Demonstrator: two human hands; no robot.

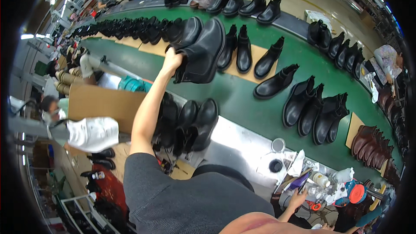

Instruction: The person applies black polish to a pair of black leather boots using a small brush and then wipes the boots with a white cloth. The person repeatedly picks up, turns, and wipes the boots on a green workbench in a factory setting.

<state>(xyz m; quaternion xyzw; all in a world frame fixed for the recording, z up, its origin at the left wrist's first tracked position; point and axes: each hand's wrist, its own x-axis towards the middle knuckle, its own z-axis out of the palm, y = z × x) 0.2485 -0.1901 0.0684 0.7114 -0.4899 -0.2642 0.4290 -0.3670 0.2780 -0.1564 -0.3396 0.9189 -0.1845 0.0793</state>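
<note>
My left hand [173, 60] is closed on a pair of black ankle boots [204, 56], gripping them by the tops, soles turned away, above the green bench. Past the held pair stand more black boots [244, 51] on a cardboard sheet. Beneath my left forearm another black pair [203, 123] sits beside the metal edge. At lower right, a hand that appears to be my right hand [296, 200] is next to clear plastic bottles [313, 190]. Its fingers are too small and partly hidden, so its grip cannot be made out.
The long green bench [242, 99] curves across the view, with rows of black boots on both sides. Brown boots [372, 145] stand at the right. A round black container [275, 165], rags and bottles crowd the lower right. A cardboard box [104, 108] is left of my arm. Other people work nearby.
</note>
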